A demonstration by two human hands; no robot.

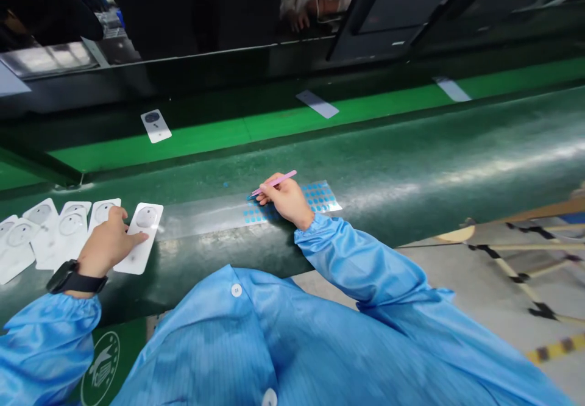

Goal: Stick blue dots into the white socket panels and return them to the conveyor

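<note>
My right hand (286, 200) is closed around pink tweezers (274, 182), whose tip rests on a clear sheet of small blue round stickers (320, 195) lying on the dark green bench edge. My left hand (107, 244) rests with curled fingers on a white rectangular plate with a round grey recess (139, 235), holding its left edge. A black watch sits on that wrist. Several more white plates (55, 229) lie fanned out to the left.
A green conveyor belt (274, 125) runs behind the bench and carries a white plate (156, 125) and two pale strips (317, 103). Another person's hand (299, 19) shows across the line. Floor with yellow-black tape lies at the right.
</note>
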